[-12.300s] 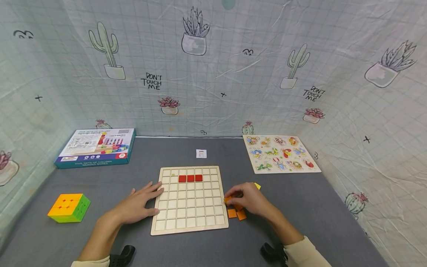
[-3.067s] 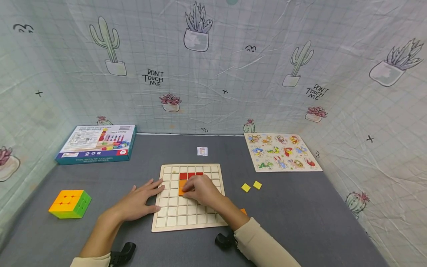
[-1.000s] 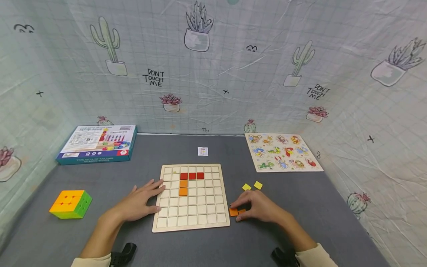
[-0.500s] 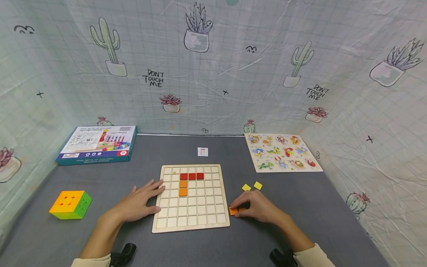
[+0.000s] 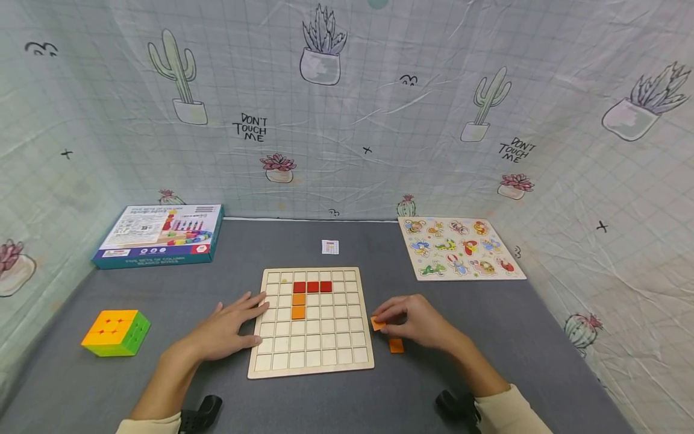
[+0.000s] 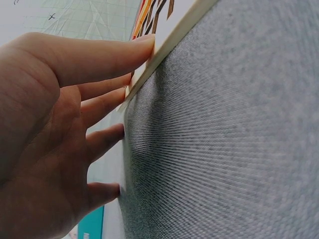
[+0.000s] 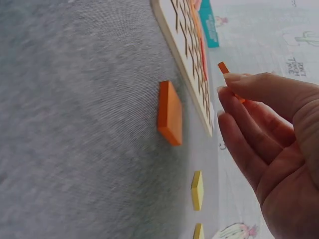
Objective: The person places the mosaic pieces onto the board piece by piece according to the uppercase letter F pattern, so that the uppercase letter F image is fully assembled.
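A wooden grid board (image 5: 325, 337) lies mid-table, with red tiles (image 5: 312, 287) in a row and two orange tiles (image 5: 299, 305) in a column below the leftmost red one. My left hand (image 5: 230, 328) rests at the board's left edge, fingers spread and thumb touching the rim, as the left wrist view also shows. Just off the board's right edge, my right hand (image 5: 417, 322) pinches an orange tile (image 5: 378, 323) between thumb and fingers, lifted off the table. Another orange tile (image 7: 170, 113) lies on the table below that hand. Yellow tiles (image 7: 198, 190) appear in the right wrist view.
At the left stands a yellow-green puzzle cube (image 5: 116, 333), with a flat teal box (image 5: 159, 236) behind it. A small printed card (image 5: 330, 247) lies beyond the board. An insect puzzle board (image 5: 461, 248) sits at the back right. Fabric walls enclose the table.
Two orange tiles have come onto the board since the earliest frame. In the last half second my right hand has raised an orange tile and moved slightly away from me. The left hand stays put.
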The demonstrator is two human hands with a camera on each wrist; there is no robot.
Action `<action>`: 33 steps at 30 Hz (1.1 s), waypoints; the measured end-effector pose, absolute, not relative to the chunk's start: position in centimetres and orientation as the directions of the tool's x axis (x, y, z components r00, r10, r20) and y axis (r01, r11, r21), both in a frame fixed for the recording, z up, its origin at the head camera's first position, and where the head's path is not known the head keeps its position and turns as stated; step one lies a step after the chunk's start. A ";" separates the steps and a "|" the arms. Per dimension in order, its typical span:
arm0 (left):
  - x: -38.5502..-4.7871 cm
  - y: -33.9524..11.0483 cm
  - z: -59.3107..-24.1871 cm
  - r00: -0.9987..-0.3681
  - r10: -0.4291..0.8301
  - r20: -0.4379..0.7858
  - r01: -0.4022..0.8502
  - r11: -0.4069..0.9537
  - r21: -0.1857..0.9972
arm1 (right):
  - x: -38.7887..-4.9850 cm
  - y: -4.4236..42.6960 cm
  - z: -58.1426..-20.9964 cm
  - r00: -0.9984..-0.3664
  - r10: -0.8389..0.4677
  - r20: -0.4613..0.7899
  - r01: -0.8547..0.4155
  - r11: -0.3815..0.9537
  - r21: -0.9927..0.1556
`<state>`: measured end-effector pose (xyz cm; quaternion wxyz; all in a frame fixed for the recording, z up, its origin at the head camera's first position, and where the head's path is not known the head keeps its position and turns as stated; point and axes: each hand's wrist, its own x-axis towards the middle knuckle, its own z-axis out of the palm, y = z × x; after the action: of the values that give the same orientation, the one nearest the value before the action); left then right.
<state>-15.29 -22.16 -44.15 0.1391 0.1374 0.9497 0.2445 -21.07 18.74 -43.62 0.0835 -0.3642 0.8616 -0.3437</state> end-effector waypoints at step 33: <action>-15.4 -22.4 -44.3 -0.921 0.348 -0.177 0.215 0.831 0.513 | -21.7 9.0 -44.8 -0.689 -0.715 0.123 -0.572 0.431 -0.698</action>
<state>-15.36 -22.42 -44.30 0.1328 0.1485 0.9475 0.2501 -21.67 9.04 -44.79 0.0959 -0.3827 0.8403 -0.3717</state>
